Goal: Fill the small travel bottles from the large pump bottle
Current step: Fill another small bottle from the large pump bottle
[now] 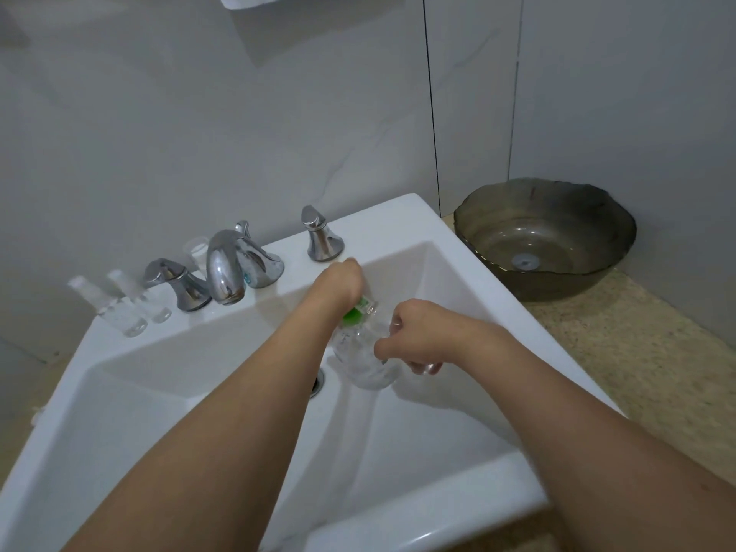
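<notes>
A large clear bottle [368, 358] with a green collar [355, 312] lies tilted over the white sink basin [418, 440]. My left hand [338, 282] grips its top end near the green collar. My right hand [414, 336] is curled round the bottle's body, and something small and clear shows under its fingers. Two small clear travel bottles [119, 308] stand on the sink's left ledge beside the tap handle. A small clear cap or cup [195, 251] sits behind the spout.
A chrome spout [225, 268] with two handles [175, 282] [320, 237] lines the back ledge. A dark glass bowl [545, 237] sits on the speckled counter [637, 352] to the right. The drain [318, 382] lies under my left forearm.
</notes>
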`<state>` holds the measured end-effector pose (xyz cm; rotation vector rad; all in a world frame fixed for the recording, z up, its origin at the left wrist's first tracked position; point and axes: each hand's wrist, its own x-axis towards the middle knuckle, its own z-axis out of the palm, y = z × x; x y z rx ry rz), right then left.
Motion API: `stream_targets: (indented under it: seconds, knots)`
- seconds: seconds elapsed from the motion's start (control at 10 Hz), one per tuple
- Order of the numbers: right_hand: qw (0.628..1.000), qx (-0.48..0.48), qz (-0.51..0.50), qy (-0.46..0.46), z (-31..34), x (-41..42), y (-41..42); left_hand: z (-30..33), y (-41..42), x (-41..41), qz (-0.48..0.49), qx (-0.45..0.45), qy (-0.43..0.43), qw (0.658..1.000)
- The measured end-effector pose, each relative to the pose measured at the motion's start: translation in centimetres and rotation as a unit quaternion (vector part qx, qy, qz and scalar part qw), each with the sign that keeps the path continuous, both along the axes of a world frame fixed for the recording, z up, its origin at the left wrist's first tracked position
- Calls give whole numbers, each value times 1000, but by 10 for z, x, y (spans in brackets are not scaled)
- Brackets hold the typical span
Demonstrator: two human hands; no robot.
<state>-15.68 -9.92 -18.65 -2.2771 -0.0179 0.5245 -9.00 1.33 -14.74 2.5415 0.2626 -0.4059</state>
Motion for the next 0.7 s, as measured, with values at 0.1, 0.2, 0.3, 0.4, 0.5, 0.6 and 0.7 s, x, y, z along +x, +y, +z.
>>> stream_targets:
  seconds: [0.1,0.2,0.3,0.4,0.5,0.6,0.7]
  knots:
    - [999,-15,24,17,4,8,-1,-6,5,10,17,-43,-12,999]
    - [998,-8,49,28,10,10,-4,-1,2,-2,6,-16,-17,1000]
    - [998,-5,53,21,9,10,-7,-7,3,6,9,-27,-19,999]
    - [998,-15,58,8,9,11,-8,-8,5,9,20,-67,-13,997]
    - [998,-7,63,-6,9,12,-9,-4,5,6,35,-62,19,997]
    - [998,12,62,-16,10,11,-8,9,8,-1,38,-52,90,994]
    - [998,23,58,-24,12,10,-7,16,11,3,54,-71,116,989]
